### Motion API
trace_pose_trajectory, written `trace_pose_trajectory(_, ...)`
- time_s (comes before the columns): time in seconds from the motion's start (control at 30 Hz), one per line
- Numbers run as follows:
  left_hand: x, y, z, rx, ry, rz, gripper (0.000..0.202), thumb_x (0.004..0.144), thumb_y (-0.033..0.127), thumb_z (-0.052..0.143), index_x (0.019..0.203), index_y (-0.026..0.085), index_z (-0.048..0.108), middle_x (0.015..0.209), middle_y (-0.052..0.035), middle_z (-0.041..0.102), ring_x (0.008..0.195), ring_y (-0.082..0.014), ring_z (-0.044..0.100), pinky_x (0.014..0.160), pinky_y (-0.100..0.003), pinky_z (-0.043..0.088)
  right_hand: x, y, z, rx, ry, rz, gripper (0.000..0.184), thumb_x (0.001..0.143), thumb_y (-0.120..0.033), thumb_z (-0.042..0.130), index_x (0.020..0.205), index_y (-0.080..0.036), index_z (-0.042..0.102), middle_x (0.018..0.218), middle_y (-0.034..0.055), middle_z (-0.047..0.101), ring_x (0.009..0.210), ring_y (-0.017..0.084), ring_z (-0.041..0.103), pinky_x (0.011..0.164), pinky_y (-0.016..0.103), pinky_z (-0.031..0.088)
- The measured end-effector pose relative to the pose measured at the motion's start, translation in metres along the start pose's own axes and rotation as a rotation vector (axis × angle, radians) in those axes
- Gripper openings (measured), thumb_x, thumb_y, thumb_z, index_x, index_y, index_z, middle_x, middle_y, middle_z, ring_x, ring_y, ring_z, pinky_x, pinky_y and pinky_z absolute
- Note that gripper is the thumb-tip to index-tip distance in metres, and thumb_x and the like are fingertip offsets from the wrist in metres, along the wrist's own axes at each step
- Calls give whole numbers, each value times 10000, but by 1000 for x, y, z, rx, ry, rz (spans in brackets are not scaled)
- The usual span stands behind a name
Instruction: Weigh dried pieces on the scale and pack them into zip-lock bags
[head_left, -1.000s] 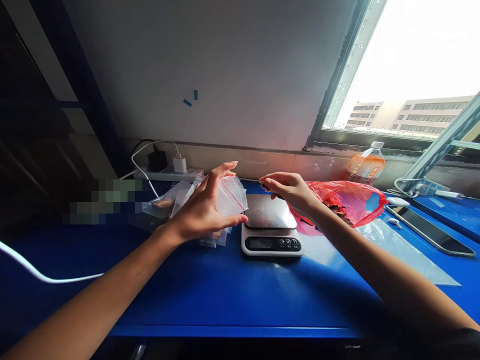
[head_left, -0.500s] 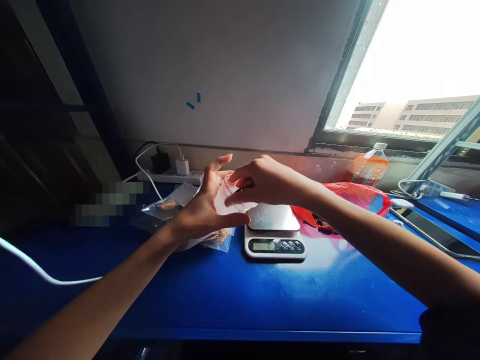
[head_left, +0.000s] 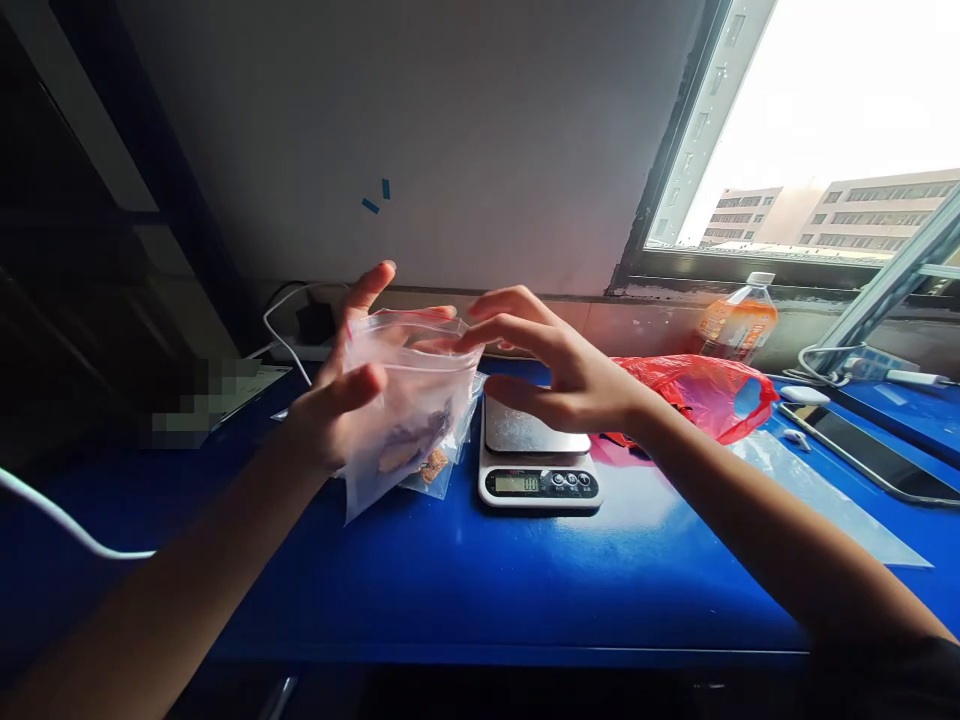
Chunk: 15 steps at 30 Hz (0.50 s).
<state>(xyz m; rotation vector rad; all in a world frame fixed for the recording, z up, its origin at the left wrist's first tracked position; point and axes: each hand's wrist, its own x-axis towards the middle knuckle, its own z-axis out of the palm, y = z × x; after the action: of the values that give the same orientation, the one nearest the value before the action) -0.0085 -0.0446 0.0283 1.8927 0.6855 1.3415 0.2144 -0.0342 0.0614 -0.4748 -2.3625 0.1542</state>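
Observation:
A translucent zip-lock bag (head_left: 401, 405) with a red line along its mouth hangs in front of me, its top parted. My left hand (head_left: 330, 405) grips its left side, thumb on the near face and other fingers behind or inside. My right hand (head_left: 581, 365) is at the bag's right edge, with fingers spread and thumb apart; the index fingertip meets the rim. To the right of the bag is a kitchen scale (head_left: 538, 485) with a bare metal plate, partly under my right hand. Its display appears to read 0.0. Clear bags (head_left: 433, 485) with brown pieces lie behind and below the held bag.
A red plastic bag (head_left: 712, 390) sits right of the scale, with a bottle of orange drink (head_left: 739, 315) behind it. Further right are a clear plastic sheet (head_left: 832, 510), a phone (head_left: 877, 455) and an earbud (head_left: 796, 438). A white cable (head_left: 75, 530) crosses the blue table's left side.
The zip-lock bag has come into fuller view, its mouth now spread wider. My right hand has uncurled its fingers and moved slightly right; my left hand has shifted left. The view has turned slightly.

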Motion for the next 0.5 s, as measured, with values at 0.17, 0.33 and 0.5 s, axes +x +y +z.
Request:
trace_pose_trajectory(0.17, 2, 3, 13, -193, -26, -103, 734, 778, 761, 418, 1395, 397, 261, 1386, -32, 505, 1180, -318, 558, 745, -457, 573, -5, -5, -9, 68, 47, 138, 156, 865, -296, 536, 903, -180, 632, 898, 13, 627, 819, 118, 591, 749, 264, 485)
trace_pose_trajectory(0.33, 6, -9, 14, -230, 106, -214, 393, 801, 505, 634, 1114, 273, 585, 1152, -40, 645, 1061, -238, 614, 819, -388, 550, -19, -17, -21, 17, 178, 311, 219, 797, -376, 634, 728, -169, 628, 843, 13, 599, 770, 122, 563, 664, 263, 461)
trace_pose_trajectory(0.5, 1, -13, 31, -184, 113, -304, 207, 778, 354, 697, 886, 180, 675, 762, -16, 648, 687, -127, 605, 692, -291, 534, -57, -7, -7, 169, 346, 505, 210, 737, -374, 699, 765, -179, 626, 899, 54, 612, 728, 141, 569, 616, 292, 481)
